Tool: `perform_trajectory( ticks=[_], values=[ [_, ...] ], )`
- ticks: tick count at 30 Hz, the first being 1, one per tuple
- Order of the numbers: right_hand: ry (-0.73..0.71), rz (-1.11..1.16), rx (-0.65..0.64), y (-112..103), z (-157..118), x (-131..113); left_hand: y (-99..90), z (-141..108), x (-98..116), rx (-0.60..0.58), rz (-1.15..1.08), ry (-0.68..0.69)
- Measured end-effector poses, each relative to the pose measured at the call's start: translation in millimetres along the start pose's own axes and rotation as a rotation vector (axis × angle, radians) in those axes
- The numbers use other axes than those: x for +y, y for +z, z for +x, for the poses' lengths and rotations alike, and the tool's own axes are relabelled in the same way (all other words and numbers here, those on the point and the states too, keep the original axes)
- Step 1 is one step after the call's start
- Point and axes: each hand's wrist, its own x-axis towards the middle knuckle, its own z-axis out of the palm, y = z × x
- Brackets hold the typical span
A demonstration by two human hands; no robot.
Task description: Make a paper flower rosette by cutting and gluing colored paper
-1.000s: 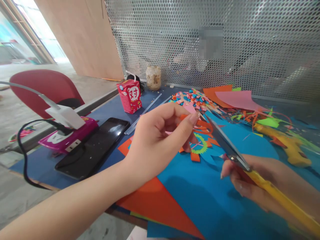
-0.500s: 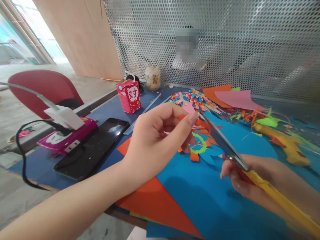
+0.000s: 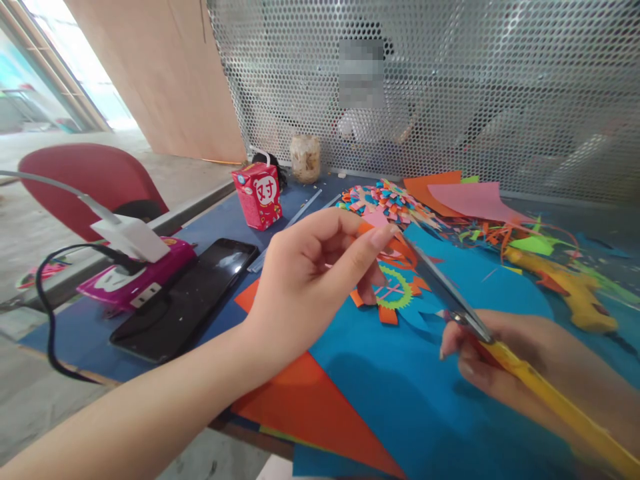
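Head cam view: the left hand (image 3: 315, 283) had its fingers pinched on an orange paper strip (image 3: 367, 228), pretty much mid-frame. Right hand (image 3: 530, 337), lower right, had its fingers wrapped around yellow-handled scissors (image 3: 450, 293), blades angled up-left, tips right near that strip. Big blue paper (image 3: 380, 393) lay below on the desk (image 3: 215, 223), with a yellow glue gun (image 3: 583, 297) off at the right.

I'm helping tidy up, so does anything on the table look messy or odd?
Yes: beyond the scissors in the right hand, green and orange paper scraps lie tangled behind the yellow glue gun. They look messy because they're loose and uneven. The red drink carton stands upright.
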Motion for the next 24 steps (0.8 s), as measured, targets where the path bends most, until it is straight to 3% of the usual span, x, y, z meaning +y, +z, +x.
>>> perform_trajectory(
  ticks=[24],
  values=[
    [0.079, 0.109, -0.098, 1.9, 0.7, 7.0, 1.9, 4.4, 1.7, 0.088, -0.057, 0.041]
  ],
)
